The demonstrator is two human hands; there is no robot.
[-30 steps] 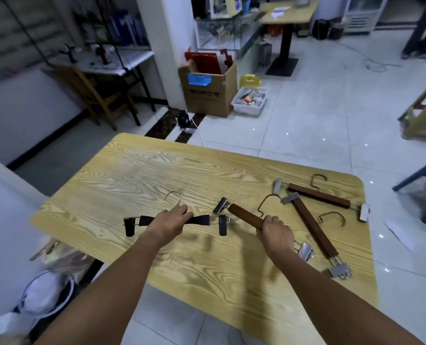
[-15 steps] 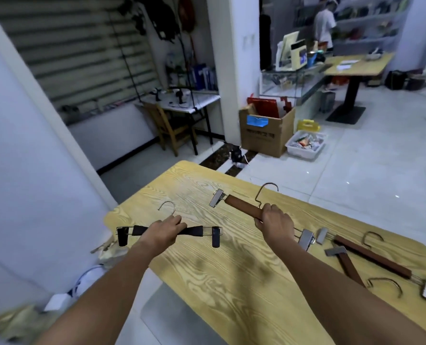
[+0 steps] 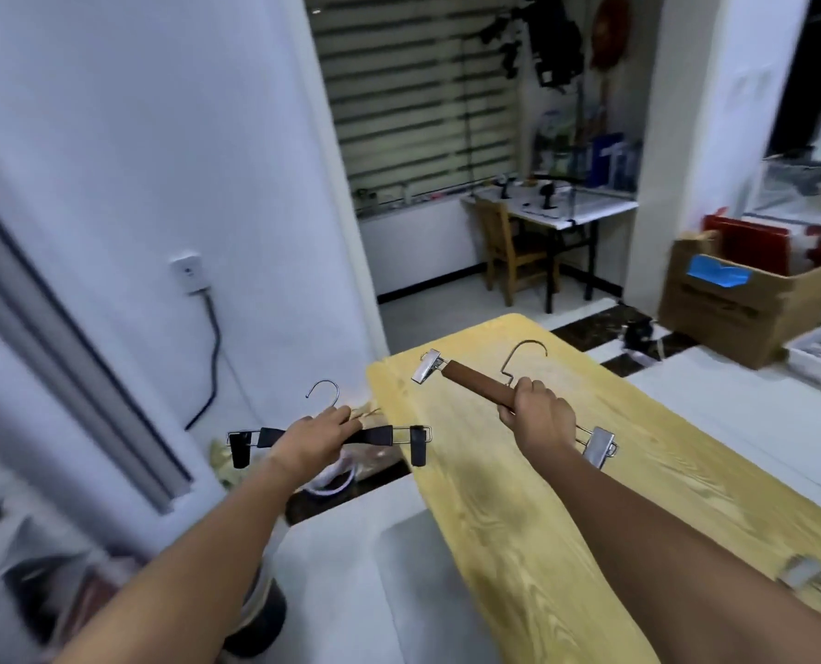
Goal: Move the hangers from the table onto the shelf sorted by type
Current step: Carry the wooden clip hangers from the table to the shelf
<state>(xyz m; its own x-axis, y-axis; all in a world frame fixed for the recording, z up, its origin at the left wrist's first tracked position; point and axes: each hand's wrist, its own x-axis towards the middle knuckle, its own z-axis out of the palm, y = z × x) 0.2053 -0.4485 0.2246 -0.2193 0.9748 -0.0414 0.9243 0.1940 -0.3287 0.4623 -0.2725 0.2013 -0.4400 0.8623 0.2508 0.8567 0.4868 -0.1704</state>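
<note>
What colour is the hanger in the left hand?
The clip hanger is black, shown best in the head view.

Arms outstretched, left hand (image 3: 310, 436) and right hand (image 3: 538, 414) gripping.

Cool, even indoor light; soft shadows are cast on the table (image 3: 509, 515); edges are motion-blurred and bent by wide-angle.

Chair (image 3: 509, 251) beyond table (image 3: 495, 519) (box (image 3: 744, 318) rightward)
</note>
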